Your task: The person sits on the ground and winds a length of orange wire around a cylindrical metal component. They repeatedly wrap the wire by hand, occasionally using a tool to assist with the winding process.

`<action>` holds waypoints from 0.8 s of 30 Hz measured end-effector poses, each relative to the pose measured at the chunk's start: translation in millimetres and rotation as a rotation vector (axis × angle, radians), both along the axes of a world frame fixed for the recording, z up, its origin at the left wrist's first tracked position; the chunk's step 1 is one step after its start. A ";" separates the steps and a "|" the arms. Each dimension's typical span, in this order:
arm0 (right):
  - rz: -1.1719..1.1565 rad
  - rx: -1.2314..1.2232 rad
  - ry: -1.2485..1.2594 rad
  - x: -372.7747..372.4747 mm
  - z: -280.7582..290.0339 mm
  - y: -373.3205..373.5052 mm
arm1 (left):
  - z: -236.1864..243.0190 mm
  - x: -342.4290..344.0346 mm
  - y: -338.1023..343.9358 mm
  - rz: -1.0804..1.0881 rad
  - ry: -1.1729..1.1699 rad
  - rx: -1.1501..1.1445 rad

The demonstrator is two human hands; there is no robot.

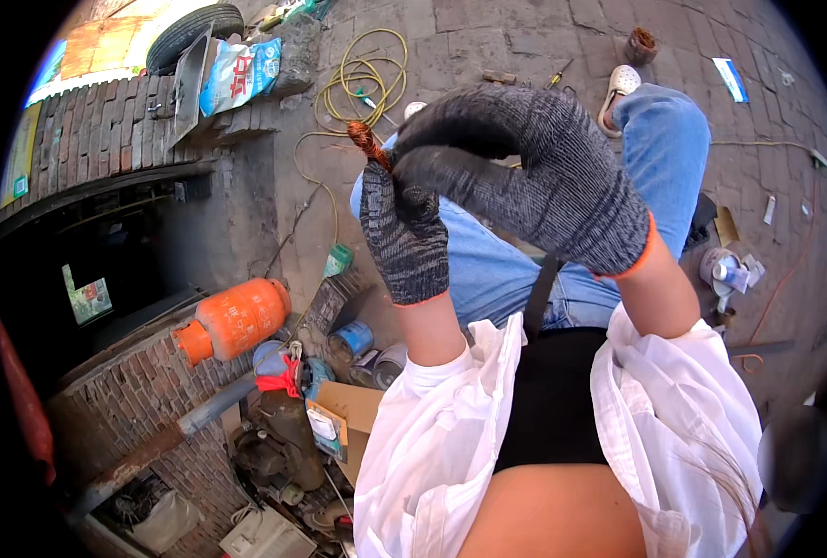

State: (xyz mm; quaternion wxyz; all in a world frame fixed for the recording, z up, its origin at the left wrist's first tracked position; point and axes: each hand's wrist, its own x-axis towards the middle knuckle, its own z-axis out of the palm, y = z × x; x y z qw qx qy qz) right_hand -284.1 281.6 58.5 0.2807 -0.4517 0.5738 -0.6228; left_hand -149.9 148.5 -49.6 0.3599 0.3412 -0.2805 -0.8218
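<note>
The lap (488, 270) is viewed closely from the head, steeply downward (through a fisheye), paved ground (474, 42) beyond.

One left hand (404, 232), one right hand (567, 181), one copper wire bundle (365, 141)

There are two knit gloves (581, 200), one pair of blue jeans (669, 139) and one white shirt (678, 409). Around them: one orange gas cylinder (241, 318), one tire (190, 35), one blue-and-white bag (239, 76), one coiled yellow cord (377, 65), one screwdriver (558, 74) and at least one cream clog (623, 82). The cans (352, 338) overlap too much for an exact count.
</note>
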 end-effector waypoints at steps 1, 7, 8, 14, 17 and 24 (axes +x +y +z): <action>-0.187 0.003 -0.143 6.0 -34.6 -9.6 | 3.7 -2.2 3.0 -0.101 0.111 -0.034; -0.002 0.124 -0.275 44.9 -114.9 -6.7 | 8.9 -9.1 10.1 -0.189 0.175 -0.102; -0.036 0.160 -0.246 48.7 -116.8 -2.1 | 10.7 -11.9 10.1 -0.114 0.045 -0.250; -0.193 0.269 0.516 50.7 -104.8 22.9 | 13.1 -12.9 10.1 0.121 -0.710 -1.347; -0.204 0.348 0.652 24.2 -78.9 28.8 | 15.7 -13.1 12.7 -0.090 -0.746 -1.555; -0.247 0.265 0.721 -36.0 -109.7 18.2 | 23.0 -3.6 13.0 -0.410 -0.422 -1.476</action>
